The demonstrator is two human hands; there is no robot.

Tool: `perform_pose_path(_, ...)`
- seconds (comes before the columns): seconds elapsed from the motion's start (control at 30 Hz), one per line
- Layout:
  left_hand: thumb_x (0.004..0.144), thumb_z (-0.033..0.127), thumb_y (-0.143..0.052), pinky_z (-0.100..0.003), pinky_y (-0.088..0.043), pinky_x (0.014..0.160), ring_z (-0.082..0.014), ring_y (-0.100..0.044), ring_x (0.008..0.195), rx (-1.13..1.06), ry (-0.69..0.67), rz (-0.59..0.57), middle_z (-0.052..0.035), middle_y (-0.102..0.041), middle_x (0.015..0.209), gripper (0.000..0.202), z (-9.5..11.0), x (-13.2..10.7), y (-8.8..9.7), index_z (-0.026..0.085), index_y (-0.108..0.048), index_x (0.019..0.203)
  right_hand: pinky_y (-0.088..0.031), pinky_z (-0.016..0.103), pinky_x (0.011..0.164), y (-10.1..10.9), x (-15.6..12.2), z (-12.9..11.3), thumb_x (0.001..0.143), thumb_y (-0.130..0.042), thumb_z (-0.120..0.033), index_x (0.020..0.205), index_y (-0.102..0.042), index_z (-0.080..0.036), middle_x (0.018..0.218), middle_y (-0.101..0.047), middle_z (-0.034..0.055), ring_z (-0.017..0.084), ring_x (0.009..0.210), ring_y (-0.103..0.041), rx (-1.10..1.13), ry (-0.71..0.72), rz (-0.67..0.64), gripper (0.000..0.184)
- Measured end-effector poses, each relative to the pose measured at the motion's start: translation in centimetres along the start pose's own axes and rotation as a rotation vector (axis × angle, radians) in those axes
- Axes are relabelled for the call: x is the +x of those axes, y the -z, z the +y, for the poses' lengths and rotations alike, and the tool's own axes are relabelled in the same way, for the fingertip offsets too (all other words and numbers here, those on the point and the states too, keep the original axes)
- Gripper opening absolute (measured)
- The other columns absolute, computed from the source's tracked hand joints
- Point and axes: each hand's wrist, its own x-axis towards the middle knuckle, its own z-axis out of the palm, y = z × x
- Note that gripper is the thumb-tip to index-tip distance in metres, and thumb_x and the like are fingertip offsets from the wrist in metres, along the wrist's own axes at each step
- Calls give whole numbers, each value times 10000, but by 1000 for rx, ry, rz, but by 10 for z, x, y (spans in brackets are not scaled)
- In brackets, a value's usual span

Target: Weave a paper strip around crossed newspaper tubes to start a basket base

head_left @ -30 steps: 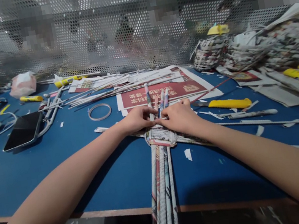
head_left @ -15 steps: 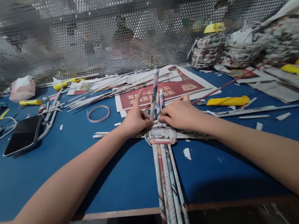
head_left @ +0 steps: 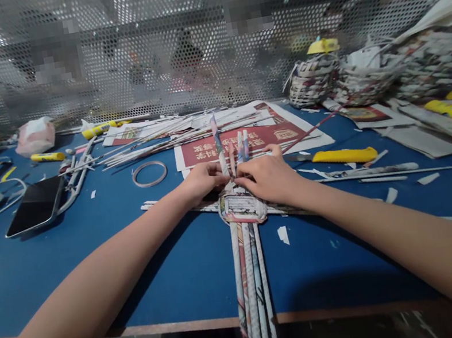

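A woven base of rolled newspaper (head_left: 242,207) lies mid-table, with several paper tubes (head_left: 250,281) running from it over the front edge. My left hand (head_left: 205,185) is closed at the base's far side, thumb and finger pinching an upright paper tube (head_left: 219,144). Beside it my right hand (head_left: 271,175) is closed too, its fingertips pinched at the foot of the far tubes (head_left: 243,145). A thin reddish paper strip (head_left: 311,130) slants from the right to behind my right hand; its end is hidden. What exactly the right fingertips hold is partly covered.
A yellow utility knife (head_left: 344,156) lies right of my right hand among paper scraps. Left are a phone (head_left: 35,205) and a tape ring (head_left: 149,174). More paper tubes (head_left: 177,138) and red-printed sheets (head_left: 289,130) lie behind. Woven baskets (head_left: 311,81) stand by the perforated metal screen (head_left: 188,53).
The upright tube at my left hand has swung left and straightened. My left index finger, raised before, has curled down. The reddish strip's near end has shifted up and left with my right hand.
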Motion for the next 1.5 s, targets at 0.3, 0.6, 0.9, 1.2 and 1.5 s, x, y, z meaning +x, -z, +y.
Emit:
perform_pose_path(0.3,742,120,-497,-193,-289,457,-41,-394,418,-27,-31,25,39,-486,533,31,-6,3,-3,126,-521,723,-157,384,777,-2,1,2,803,-457,-247,722,-538,-166,725,-653,28,176,686,-552,-64,-4,-16,140)
perform_pose_path(0.6,586,152,-653,-253,-421,659,-106,-547,677,175,-186,-126,-21,-591,752,269,-11,4,1,108,-545,828,-190,342,703,-3,4,2,793,-452,-264,671,-539,-165,667,-639,34,183,663,-550,-8,-81,-96,180)
perform_pose_path(0.9,585,93,-612,-237,-408,623,-85,-518,622,205,-155,-95,-15,-572,698,246,-12,4,0,103,-560,825,-132,401,833,6,1,8,804,-453,-211,791,-553,-177,814,-636,45,200,819,-532,-112,100,7,107)
perform_pose_path(1.2,667,143,-572,-211,-292,467,-52,-384,464,246,-95,-77,12,-485,541,102,-3,-3,-10,91,-612,745,-204,359,733,5,1,10,835,-407,-350,713,-612,-148,760,-649,88,200,730,-519,-291,82,24,313)
perform_pose_path(1.5,697,89,-544,-190,-247,411,-37,-363,387,74,-29,-26,34,-455,492,65,-8,2,-6,121,-512,651,-337,294,666,-6,-3,2,805,-391,-211,724,-649,-133,739,-647,78,171,712,-555,77,-19,174,282)
